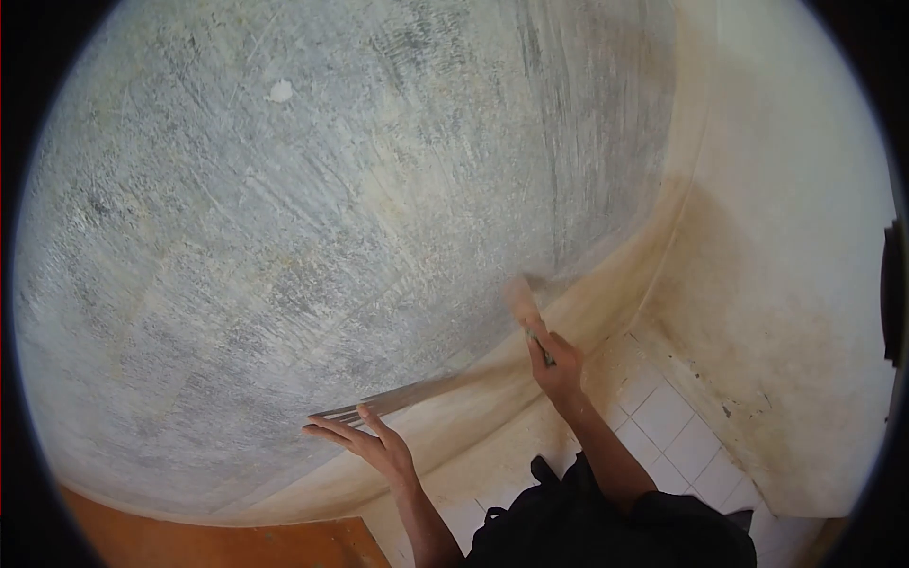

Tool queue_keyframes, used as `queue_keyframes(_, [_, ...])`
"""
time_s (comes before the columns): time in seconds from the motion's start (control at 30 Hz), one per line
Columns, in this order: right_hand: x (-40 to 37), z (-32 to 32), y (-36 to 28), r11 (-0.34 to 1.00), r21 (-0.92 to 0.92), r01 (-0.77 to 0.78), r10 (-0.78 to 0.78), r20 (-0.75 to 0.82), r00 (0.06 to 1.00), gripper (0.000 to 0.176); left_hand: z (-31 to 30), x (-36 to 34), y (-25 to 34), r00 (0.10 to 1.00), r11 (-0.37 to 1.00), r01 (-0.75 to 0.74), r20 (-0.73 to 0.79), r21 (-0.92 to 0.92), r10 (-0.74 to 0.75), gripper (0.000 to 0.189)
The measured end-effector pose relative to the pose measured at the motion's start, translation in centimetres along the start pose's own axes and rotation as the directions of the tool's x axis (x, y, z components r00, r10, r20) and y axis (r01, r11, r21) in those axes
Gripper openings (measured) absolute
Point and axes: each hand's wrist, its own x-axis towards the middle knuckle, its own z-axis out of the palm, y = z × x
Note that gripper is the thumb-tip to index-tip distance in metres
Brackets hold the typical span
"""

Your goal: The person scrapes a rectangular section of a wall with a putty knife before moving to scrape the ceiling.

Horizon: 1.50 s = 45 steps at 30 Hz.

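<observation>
My right hand (556,363) grips the handle of a putty knife (523,303), whose pale blade is pressed against the lower part of a rough grey wall (312,218). The blade looks blurred. My left hand (365,437) is flat and open, fingers spread, touching the wall low down beside a long thin metal blade (398,399) that lies against the wall. I cannot tell if the left hand holds that blade.
A cream strip (606,293) runs along the wall's base. A stained cream side wall (795,284) meets it at a corner on the right. White floor tiles (663,417) lie below, and an orange-brown surface (189,540) shows at lower left.
</observation>
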Motion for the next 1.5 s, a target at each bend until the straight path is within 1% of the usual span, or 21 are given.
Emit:
queue_keyframes(0.1, [6.5,-1.7,-3.0,0.998,0.003,0.063,-0.063,-0.013,0.998,0.044,-0.8,-0.1,0.5,0.999,1.000,0.021,0.034,-0.001,-0.021,0.080])
queue_keyframes(0.2, [4.0,-0.8,-2.2,0.999,0.047,0.015,-0.016,0.010,1.000,0.045,-1.2,-0.1,1.3,0.998,0.997,0.044,0.036,-0.059,-0.042,0.078])
queue_keyframes(0.27, [-0.8,0.3,-0.7,1.000,0.015,0.026,-0.026,0.055,0.998,0.044,-0.9,-0.4,0.6,0.999,0.997,0.044,0.011,-0.068,-0.043,0.078])
queue_keyframes(0.33, [-2.3,1.0,-0.2,0.999,-0.039,0.001,0.002,0.078,0.997,0.044,-0.7,-0.2,0.5,0.999,0.996,0.041,-0.024,-0.078,-0.043,0.079])
queue_keyframes(0.37, [0.1,0.9,-1.2,0.999,-0.032,0.007,-0.004,0.085,0.996,0.044,-0.8,-0.2,0.8,0.998,0.992,0.053,-0.013,-0.111,-0.055,0.079])
queue_keyframes(0.43, [4.3,0.1,-2.6,0.995,0.017,0.102,-0.102,0.032,0.994,0.046,-1.0,-0.8,1.0,0.997,0.989,0.083,0.013,-0.125,-0.082,0.080])
queue_keyframes(0.53, [5.0,-0.4,-3.0,0.991,0.114,0.068,-0.072,0.034,0.997,0.046,-0.8,-0.4,1.5,0.997,0.992,0.076,-0.017,-0.101,-0.078,0.080])
queue_keyframes(0.6, [-1.1,1.1,0.0,0.993,0.095,0.076,-0.085,0.090,0.992,0.046,-0.8,-0.4,2.2,0.992,0.980,0.120,-0.010,-0.157,-0.123,0.080])
queue_keyframes(0.67, [-2.8,1.3,0.1,0.994,0.075,0.084,-0.094,0.147,0.985,0.046,-1.0,-0.6,2.1,0.993,0.981,0.119,-0.007,-0.155,-0.121,0.079])
queue_keyframes(0.77, [-1.9,1.3,-1.0,0.993,0.089,0.074,-0.086,0.139,0.987,0.046,-1.1,-0.4,1.9,0.993,0.982,0.113,-0.011,-0.153,-0.116,0.078])
queue_keyframes(0.83, [1.6,1.1,-2.2,0.976,0.184,0.118,-0.151,0.176,0.973,0.040,-1.0,-0.7,1.6,0.992,0.981,0.122,-0.010,-0.150,-0.125,0.077])
queue_keyframes(0.97, [-4.1,2.0,-0.1,0.969,0.240,0.053,-0.104,0.206,0.973,0.040,-1.2,-0.7,1.1,0.994,0.982,0.106,-0.021,-0.155,-0.110,0.073])
queue_keyframes(1.0, [-7.2,2.3,1.2,0.971,0.240,0.016,-0.080,0.257,0.963,0.042,-1.3,-0.8,1.0,0.994,0.982,0.100,-0.014,-0.161,-0.104,0.072])
queue_keyframes(1.03, [-7.8,2.3,0.8,0.971,0.239,-0.020,-0.055,0.305,0.951,0.043,-1.4,-0.9,1.0,0.994,0.982,0.106,-0.017,-0.158,-0.110,0.072])
queue_keyframes(1.1, [-7.3,3.2,1.3,0.962,0.273,0.028,-0.110,0.290,0.951,0.044,-1.5,-0.9,1.2,0.993,0.977,0.119,-0.001,-0.179,-0.121,0.070])
queue_keyframes(1.23, [-2.1,3.2,-1.3,0.932,0.345,0.112,-0.203,0.242,0.949,0.045,-1.7,-1.2,1.1,0.989,0.975,0.146,0.017,-0.165,-0.145,0.070])
queue_keyframes(1.27, [-3.3,3.3,-0.7,0.931,0.348,0.111,-0.204,0.243,0.948,0.045,-1.7,-1.2,0.9,0.990,0.973,0.144,0.021,-0.179,-0.142,0.071])
queue_keyframes(1.33, [-6.9,3.6,1.6,0.953,0.301,0.033,-0.116,0.262,0.958,0.045,-1.6,-1.0,0.8,0.989,0.969,0.144,0.008,-0.200,-0.146,0.071])
queue_keyframes(1.4, [-8.1,3.1,2.0,0.953,0.302,0.033,-0.118,0.268,0.956,0.044,-1.8,-1.0,1.0,0.989,0.972,0.145,0.018,-0.187,-0.145,0.071])
queue_keyframes(1.47, [-5.9,3.9,0.5,0.950,0.312,0.032,-0.120,0.269,0.956,0.043,-1.6,-0.8,0.9,0.991,0.975,0.129,-0.003,-0.181,-0.132,0.070])
queue_keyframes(1.5, [-3.6,4.3,-0.8,0.931,0.358,0.076,-0.164,0.222,0.961,0.042,-1.5,-0.9,0.7,0.993,0.979,0.115,0.000,-0.170,-0.117,0.070])
